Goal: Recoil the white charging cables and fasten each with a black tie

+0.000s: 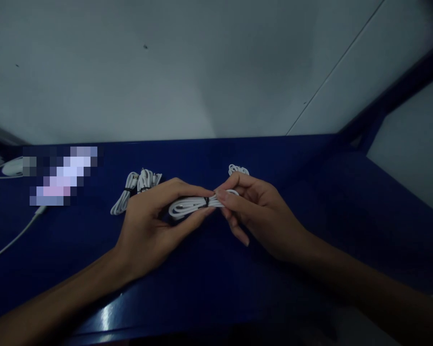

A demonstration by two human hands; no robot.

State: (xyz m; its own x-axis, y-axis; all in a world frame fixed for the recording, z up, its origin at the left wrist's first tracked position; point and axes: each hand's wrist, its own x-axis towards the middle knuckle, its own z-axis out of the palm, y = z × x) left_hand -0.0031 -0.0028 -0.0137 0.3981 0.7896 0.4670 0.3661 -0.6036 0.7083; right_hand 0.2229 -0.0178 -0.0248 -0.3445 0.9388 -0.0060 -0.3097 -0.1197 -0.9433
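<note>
A coiled white cable [189, 205] with a black tie round its middle is held between my two hands, above the blue table [202, 274]. My left hand [155, 221] grips it near the tie, thumb below and fingers above. The right end of the coil is pinched by my right hand [258, 206], whose lower fingers hang partly apart. Behind my left hand lie tied white cable bundles [124, 194], partly covered by that hand. Another white cable coil [238, 169] shows just beyond my right hand, its lower part hidden.
At the left, a pixelated, bright device [67, 178] has a white cable [20, 239] running from it. A white rounded object [13, 166] lies at the far left. A pale wall [166, 81] rises behind the table, with a blue frame [392, 96] at the right.
</note>
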